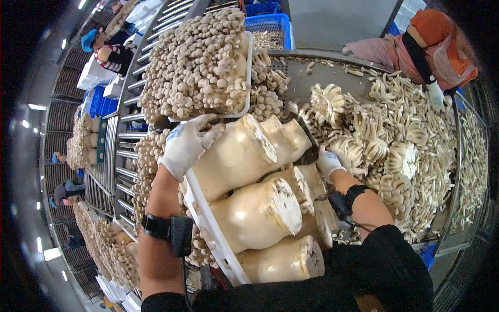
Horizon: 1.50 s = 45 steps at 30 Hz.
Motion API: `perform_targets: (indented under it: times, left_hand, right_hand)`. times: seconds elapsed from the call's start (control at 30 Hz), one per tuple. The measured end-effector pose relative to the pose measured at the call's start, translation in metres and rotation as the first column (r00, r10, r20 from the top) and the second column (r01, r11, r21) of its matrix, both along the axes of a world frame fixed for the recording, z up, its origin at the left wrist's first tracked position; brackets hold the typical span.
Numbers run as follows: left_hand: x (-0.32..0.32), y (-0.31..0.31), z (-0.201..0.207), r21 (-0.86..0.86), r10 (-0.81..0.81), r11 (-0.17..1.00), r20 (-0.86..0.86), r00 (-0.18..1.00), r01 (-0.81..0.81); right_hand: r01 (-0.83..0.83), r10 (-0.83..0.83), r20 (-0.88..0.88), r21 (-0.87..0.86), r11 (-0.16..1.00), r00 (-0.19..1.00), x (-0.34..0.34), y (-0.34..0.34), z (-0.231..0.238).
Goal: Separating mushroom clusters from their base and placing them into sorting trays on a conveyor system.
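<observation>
In front of me a white crate (215,237) is tipped, with several pale, fat bottles (249,216) lying in it. Their round white ragged ends face right. My left hand (186,145), in a white glove, is closed at the crate's upper left corner, its fingers curled beside the top bottle. My right hand (329,162), also gloved, sits at the right of the bottles, against a clump of mushrooms (347,151). Its fingers are bent and partly hidden; what they grip I cannot make out. Dark straps with small boxes circle both forearms.
A heap of loose mushrooms (416,161) covers the metal table at right. Another mushroom-topped crate (197,67) stands beyond my left hand, near a blue basket (286,23). A roller conveyor (126,151) runs along the left. One co-worker (416,52) leans in at far right; others stand far left.
</observation>
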<state>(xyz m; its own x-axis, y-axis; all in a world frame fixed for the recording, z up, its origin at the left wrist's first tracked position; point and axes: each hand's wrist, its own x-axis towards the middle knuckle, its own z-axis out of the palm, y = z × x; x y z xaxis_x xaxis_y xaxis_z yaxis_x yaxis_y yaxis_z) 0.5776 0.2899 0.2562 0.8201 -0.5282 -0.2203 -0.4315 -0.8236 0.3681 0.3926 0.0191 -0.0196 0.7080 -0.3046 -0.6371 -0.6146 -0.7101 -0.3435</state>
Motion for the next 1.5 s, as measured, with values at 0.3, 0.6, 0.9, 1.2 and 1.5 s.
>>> perform_targets:
  times: [0.3, 0.6, 0.9, 1.2, 1.5]
  left_hand:
    - [0.038, 0.033, -0.044, -0.627, 0.010, 0.766, -0.207, 0.978, -0.141]
    - [0.007, 0.050, -0.032, -0.587, -0.043, 0.761, -0.471, 0.881, -0.277]
    - [-0.071, 0.071, -0.055, -0.604, 0.029, 0.750, -0.377, 0.926, -0.269]
    - [-0.175, 0.153, -0.050, -0.730, 0.355, 0.410, -0.425, 0.833, -0.547]
    - [-0.463, 0.208, -0.111, -0.873, 0.594, 0.122, -0.316, 0.740, -0.472]
  right_hand:
    - [0.133, -0.138, 0.206, 0.040, 0.990, 0.969, -0.132, -0.008, 0.145]
    - [0.817, -0.718, 0.598, 0.173, 0.550, 0.356, -0.454, 0.102, 0.195]
    - [0.961, -0.707, 0.651, -0.201, 0.192, 0.277, -0.572, -0.060, 0.053]
    - [-0.150, -0.703, 0.336, 0.937, 0.314, 0.627, -0.479, 0.087, 0.002]
    - [-0.283, -0.667, 0.556, 0.829, 0.482, 0.495, -0.459, 0.068, -0.007]
